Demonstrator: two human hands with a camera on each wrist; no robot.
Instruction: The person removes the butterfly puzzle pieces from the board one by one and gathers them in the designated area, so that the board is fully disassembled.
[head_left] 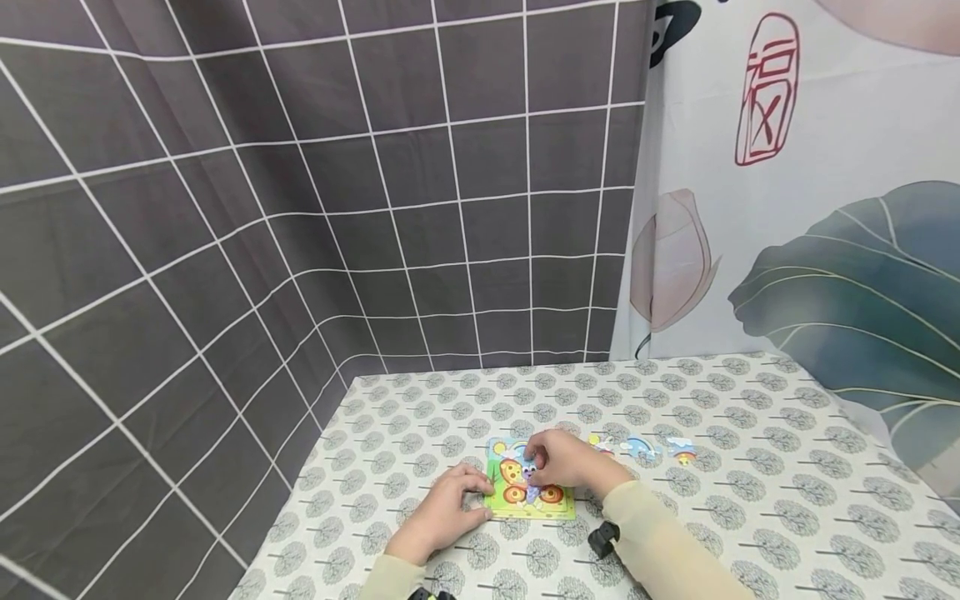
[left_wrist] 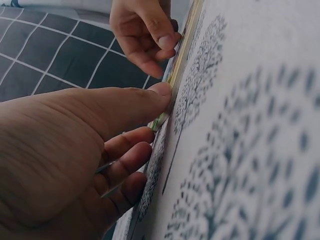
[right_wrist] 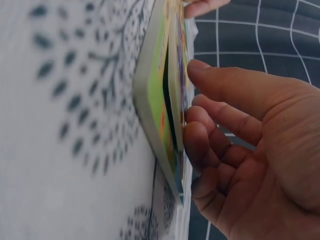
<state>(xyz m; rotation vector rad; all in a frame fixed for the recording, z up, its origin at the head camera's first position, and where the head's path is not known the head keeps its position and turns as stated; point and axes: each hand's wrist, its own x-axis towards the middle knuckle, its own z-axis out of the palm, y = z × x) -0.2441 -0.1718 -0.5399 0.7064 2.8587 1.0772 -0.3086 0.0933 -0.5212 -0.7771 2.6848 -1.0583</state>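
A puzzle board [head_left: 495, 502] with a green border and a butterfly picture lies flat on the table. My left hand [head_left: 450, 510] holds its left side, the thumb at the near corner and the index finger along the edge. In the left wrist view, that thumb [left_wrist: 161, 91] meets the board's thin edge. Over the board's upper right part is my right hand [head_left: 564, 458], fingers curled, partly hiding the picture. The right wrist view shows its fingertips against a puzzle piece [right_wrist: 174, 95], which sits tilted with a dark gap above the board's border.
Loose puzzle pieces lie right of the board: one partly hidden behind the right hand, a rainbow piece [head_left: 641, 448] and another blue piece [head_left: 682, 450]. The tablecloth [head_left: 750, 467] has a tree print. A dark grid curtain [head_left: 487, 250] and a painted curtain [head_left: 697, 275] hang behind.
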